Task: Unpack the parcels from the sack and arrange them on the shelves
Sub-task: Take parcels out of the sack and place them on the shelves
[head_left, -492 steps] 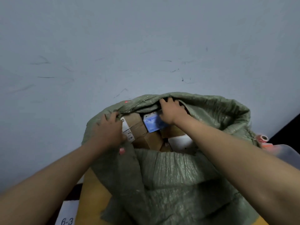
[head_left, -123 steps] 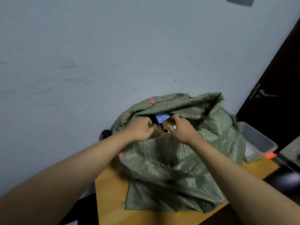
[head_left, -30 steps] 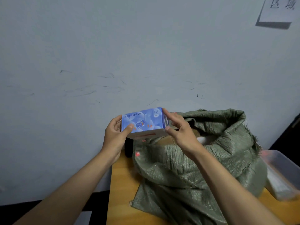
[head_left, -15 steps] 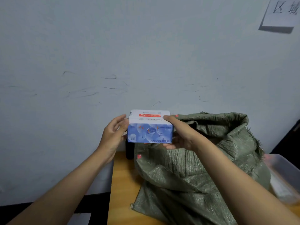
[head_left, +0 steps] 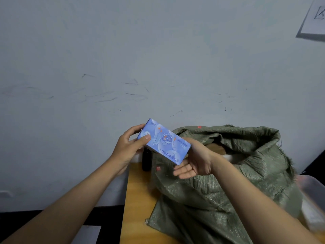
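A blue printed box (head_left: 163, 141) is held in the air in front of the wall, tilted with its left end higher. My left hand (head_left: 129, 148) grips its left end, thumb on the front face and fingers behind. My right hand (head_left: 195, 159) lies palm up under the box's right end, its fingers straight, touching the lower corner. The green woven sack (head_left: 228, 184) stands open on the wooden table (head_left: 139, 199) to the right. Brown and white parcels (head_left: 221, 152) show inside its mouth.
A dark bottle (head_left: 146, 161) stands on the table between the wall and the sack. A clear plastic bin (head_left: 314, 196) sits at the right edge. A paper sheet (head_left: 314, 16) hangs on the wall at top right. No shelves are in view.
The box has been turned so its blue face points at me and tilted down to the right. My right hand let go of its grip and now lies open beneath the box.
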